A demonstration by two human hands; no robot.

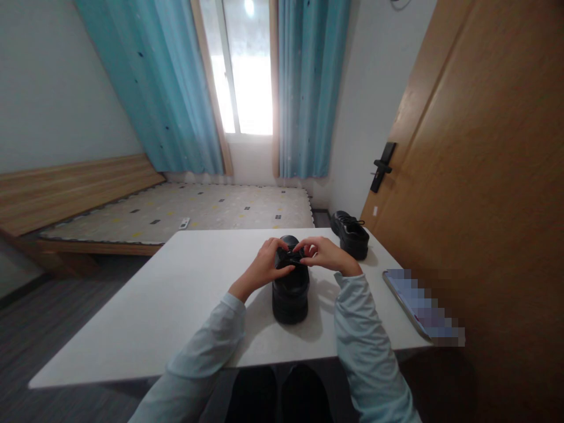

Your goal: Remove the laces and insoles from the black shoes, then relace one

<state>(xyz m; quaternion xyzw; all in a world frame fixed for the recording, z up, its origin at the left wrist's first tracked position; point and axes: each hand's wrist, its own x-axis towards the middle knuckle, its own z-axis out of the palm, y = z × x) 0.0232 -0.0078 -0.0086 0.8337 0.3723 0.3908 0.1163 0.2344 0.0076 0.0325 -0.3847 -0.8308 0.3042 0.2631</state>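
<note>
Pinching the laces of a chunky black leather shoe [289, 288] at the middle of the white table [176, 294], left hand [267, 264] and right hand [324, 254] appear mid-tie; its twin [351, 234] waits apart, far right.

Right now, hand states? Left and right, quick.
Left hand: closed, pinching the laces on top of the black shoe.
Right hand: closed, pinching the laces on the same shoe from the other side.
</note>
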